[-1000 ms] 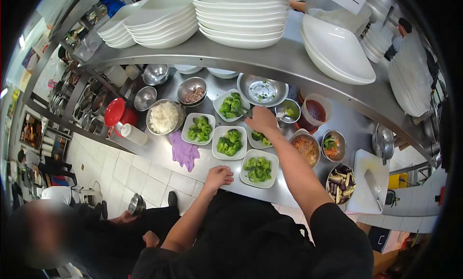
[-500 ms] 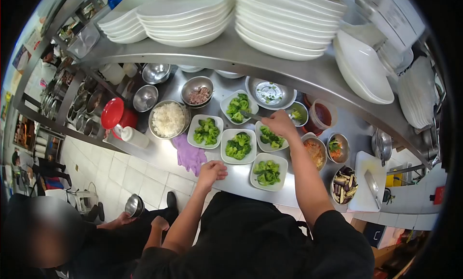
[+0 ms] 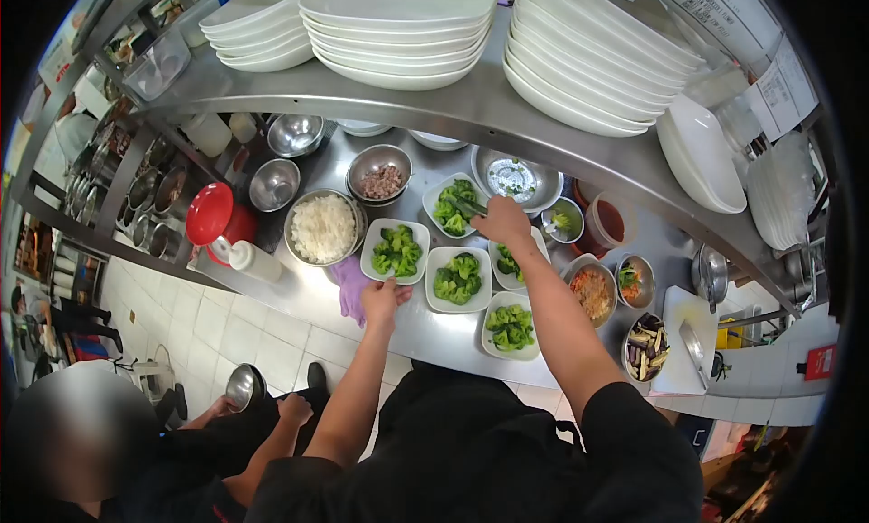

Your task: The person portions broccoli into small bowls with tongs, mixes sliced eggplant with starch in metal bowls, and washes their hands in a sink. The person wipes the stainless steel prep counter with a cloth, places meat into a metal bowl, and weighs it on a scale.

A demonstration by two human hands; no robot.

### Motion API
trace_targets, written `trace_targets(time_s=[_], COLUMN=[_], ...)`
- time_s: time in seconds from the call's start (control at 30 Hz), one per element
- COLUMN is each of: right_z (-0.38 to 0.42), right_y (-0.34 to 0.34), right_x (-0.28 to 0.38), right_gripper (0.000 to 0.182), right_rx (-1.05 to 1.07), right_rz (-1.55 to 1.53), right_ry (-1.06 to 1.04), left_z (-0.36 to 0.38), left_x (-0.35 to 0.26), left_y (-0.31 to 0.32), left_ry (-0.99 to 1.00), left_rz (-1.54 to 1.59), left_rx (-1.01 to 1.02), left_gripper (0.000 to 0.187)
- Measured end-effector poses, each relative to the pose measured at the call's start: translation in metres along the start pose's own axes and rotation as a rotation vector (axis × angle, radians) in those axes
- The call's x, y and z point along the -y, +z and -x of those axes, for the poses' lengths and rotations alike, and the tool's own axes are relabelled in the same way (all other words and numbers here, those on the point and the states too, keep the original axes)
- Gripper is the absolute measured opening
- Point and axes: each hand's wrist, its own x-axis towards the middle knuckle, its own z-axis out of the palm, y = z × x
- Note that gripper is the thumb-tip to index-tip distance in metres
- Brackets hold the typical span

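Five square white bowls of broccoli stand on the steel counter [image 3: 425,335]. My right hand [image 3: 503,223] is closed on the metal tongs [image 3: 471,205], whose tips reach into the back broccoli bowl [image 3: 429,197]. Under my right wrist, another broccoli bowl [image 3: 500,276] is partly covered. My left hand [image 3: 385,299] is at the front rim of the left broccoli bowl [image 3: 367,264], with its fingertips at the edge and its grip hard to make out. Beside it lies a purple glove [image 3: 352,297]. The middle bowl [image 3: 459,307] and front bowl [image 3: 511,353] are untouched.
A rice bowl [image 3: 321,229], a meat bowl [image 3: 378,175] and a red container [image 3: 210,213] stand left. An eggplant bowl [image 3: 645,348] and a knife [image 3: 694,351] on a white board [image 3: 679,317] are right. Stacked plates [image 3: 394,48] sit overhead. A co-worker [image 3: 240,446] holds metal bowls.
My left hand has moved up to the left broccoli bowl's front edge. My right hand has shifted left and up, with the tongs now over the back bowl. The camera view has shifted slightly.
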Motion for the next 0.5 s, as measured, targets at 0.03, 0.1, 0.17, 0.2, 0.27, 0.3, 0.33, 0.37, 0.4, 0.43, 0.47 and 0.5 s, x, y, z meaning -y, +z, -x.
trace_targets(time_s=[0.03, 0.1, 0.17, 0.2, 0.27, 0.3, 0.33, 0.37, 0.4, 0.43, 0.47, 0.5], right_z=[0.002, 0.006, 0.009, 0.003, -0.006, -0.001, 0.003, 0.008, 0.02, 0.02, 0.017, 0.015], right_y=[-0.001, -0.013, -0.013, -0.005, 0.007, 0.002, -0.003, -0.008, -0.022, -0.024, -0.029, -0.033], right_x=[0.0, 0.0, 0.006, 0.004, -0.001, -0.001, -0.003, -0.006, -0.009, -0.017, -0.028, -0.043], right_gripper=[0.043, 0.043, 0.043, 0.043, 0.041, 0.041, 0.041, 0.042, 0.044, 0.044, 0.045, 0.045], right_rx=[-0.005, -0.049, -0.081, -0.099, -0.107, -0.118, -0.128, -0.136, -0.175, -0.172, -0.223, -0.273], right_rz=[-0.002, -0.038, -0.021, 0.003, 0.05, 0.046, 0.025, 0.004, -0.104, -0.104, -0.135, -0.166], right_ry=[0.005, 0.04, 0.071, 0.05, 0.036, 0.045, 0.054, 0.062, 0.031, 0.049, 0.066, 0.092], left_z=[0.002, 0.003, 0.003, 0.003, 0.001, -0.001, -0.002, -0.003, -0.003, -0.004, -0.006, -0.007], left_x=[-0.001, -0.003, 0.0, 0.002, 0.001, -0.001, -0.002, -0.003, -0.002, -0.001, 0.001, 0.005], left_y=[0.0, 0.003, 0.003, 0.001, 0.001, 0.002, 0.001, 0.0, -0.002, -0.005, -0.007, -0.01], left_ry=[0.001, -0.001, 0.001, 0.013, -0.014, -0.04, -0.038, -0.031, -0.03, -0.043, -0.036, -0.034], left_rz=[-0.003, 0.024, 0.045, 0.064, 0.07, 0.082, 0.074, 0.063, 0.052, 0.043, 0.045, 0.04], left_rx=[0.007, 0.0, 0.007, 0.015, 0.014, 0.008, 0.02, 0.018, 0.013, 0.021, 0.027, 0.036], left_gripper=[0.025, 0.023, 0.023, 0.023, 0.023, 0.024, 0.024, 0.023, 0.022, 0.022, 0.023, 0.024])
